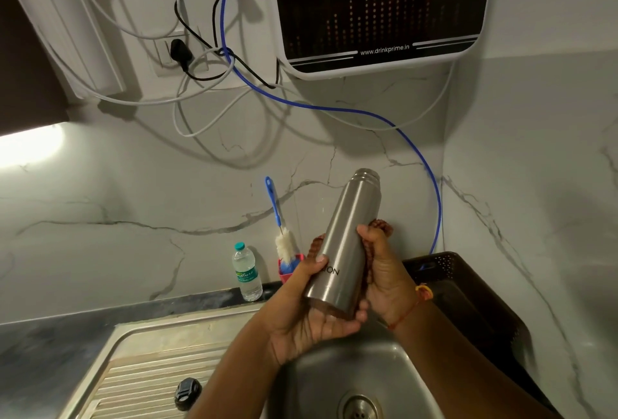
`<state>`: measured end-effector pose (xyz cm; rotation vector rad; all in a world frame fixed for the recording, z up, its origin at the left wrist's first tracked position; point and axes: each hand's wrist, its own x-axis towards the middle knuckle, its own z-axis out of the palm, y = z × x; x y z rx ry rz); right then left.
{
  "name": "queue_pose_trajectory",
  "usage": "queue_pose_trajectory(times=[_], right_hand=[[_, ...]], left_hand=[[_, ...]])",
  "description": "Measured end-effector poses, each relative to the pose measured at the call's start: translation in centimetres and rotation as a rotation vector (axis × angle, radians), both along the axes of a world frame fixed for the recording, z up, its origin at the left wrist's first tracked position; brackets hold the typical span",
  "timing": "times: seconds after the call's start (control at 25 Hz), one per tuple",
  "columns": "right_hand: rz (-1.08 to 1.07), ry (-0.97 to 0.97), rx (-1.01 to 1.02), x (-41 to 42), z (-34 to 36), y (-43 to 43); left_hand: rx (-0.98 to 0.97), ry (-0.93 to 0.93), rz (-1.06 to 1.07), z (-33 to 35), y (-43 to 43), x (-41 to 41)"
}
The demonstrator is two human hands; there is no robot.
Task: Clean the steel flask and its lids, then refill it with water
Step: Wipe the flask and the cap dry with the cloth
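The steel flask [344, 238] is held over the sink [337, 382], tilted with its open threaded mouth pointing up and away. My left hand [311, 315] grips its base from below and the left side. My right hand [384, 271] wraps the right side of the flask and presses a reddish-brown scrubber [379, 222] against the steel; part of the scrubber shows behind the flask on the left too. A black lid [188, 391] lies on the ribbed drainboard [147, 368] at the lower left.
A bottle brush [284, 238] with a blue handle stands in a red holder [288, 268] by the wall, next to a small plastic water bottle [247, 273]. A dark perforated basket [468, 284] sits right of the sink. A water purifier [374, 10] hangs above, with cables and a blue tube [431, 191].
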<state>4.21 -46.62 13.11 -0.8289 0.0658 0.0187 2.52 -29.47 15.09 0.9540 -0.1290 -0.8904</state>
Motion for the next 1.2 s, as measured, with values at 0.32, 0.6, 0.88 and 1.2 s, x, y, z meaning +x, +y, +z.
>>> queue_pose_trajectory(times=[0.32, 0.6, 0.88, 1.2], right_hand=[[-0.259, -0.055, -0.223, -0.8, 1.6, 1.6], [-0.042, -0.036, -0.106, -1.4, 0.8, 0.4], [0.155, -0.079, -0.351, -0.9, 1.3, 1.3], [-0.107, -0.181, -1.237, -0.6, 2.0, 3.3]], left_hand=[[0.658, -0.883, 0.381, -1.6, -2.5, -0.7], [0.58, -0.629, 0.175, -0.2, -1.3, 0.0], [0.424, -0.597, 0.333, 3.6, -1.7, 3.1], [0.321, -0.611, 0.671, 2.2, -2.9, 4.3]])
